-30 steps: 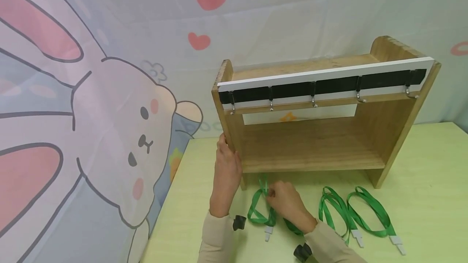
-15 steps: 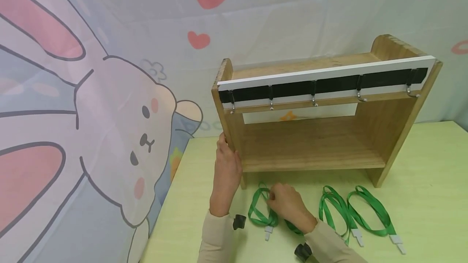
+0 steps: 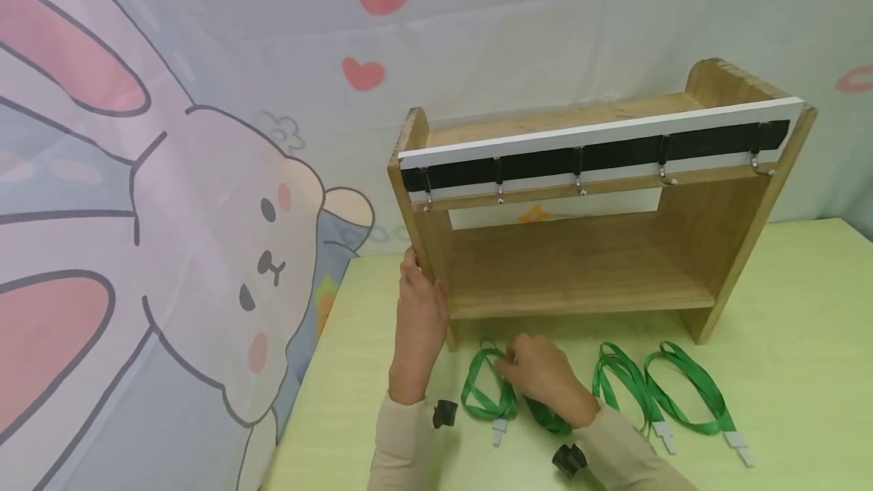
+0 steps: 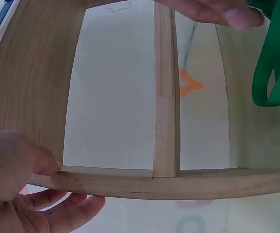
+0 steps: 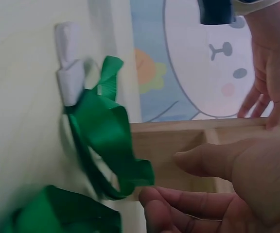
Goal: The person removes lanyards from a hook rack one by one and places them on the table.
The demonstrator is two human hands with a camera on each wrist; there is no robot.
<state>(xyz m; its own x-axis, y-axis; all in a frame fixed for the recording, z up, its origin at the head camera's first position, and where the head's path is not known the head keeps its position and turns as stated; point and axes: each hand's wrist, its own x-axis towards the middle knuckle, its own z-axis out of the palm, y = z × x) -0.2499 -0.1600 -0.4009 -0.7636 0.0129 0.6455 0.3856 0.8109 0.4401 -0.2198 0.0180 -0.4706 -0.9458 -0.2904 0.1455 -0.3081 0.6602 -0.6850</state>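
Observation:
My left hand (image 3: 419, 324) grips the left side panel of a wooden shelf (image 3: 580, 267); in the left wrist view its thumb lies inside the panel edge and its fingers outside. Flat on the table, a green lanyard (image 3: 503, 409) with a white clip (image 3: 499, 430) lies in front of the shelf's left end. My right hand (image 3: 542, 373) hovers at that lanyard's right side. Its thumb and fingers stand apart with nothing between them in the right wrist view, right beside the green band (image 5: 106, 126). Another green lanyard (image 3: 549, 419) is partly hidden under the right hand.
Two more green lanyards, one inner (image 3: 637, 385) and one outer (image 3: 712, 396), lie to the right on the light table (image 3: 805, 339). Along the shelf's top front runs a black strip (image 3: 539, 165) bearing several metal hooks. A printed cloth backdrop (image 3: 546, 36) stands behind.
The lanyard's upper end, raised at the right fingertips a second ago, has dropped to the table. My right hand has let go and shifted slightly right. The left hand keeps its hold.

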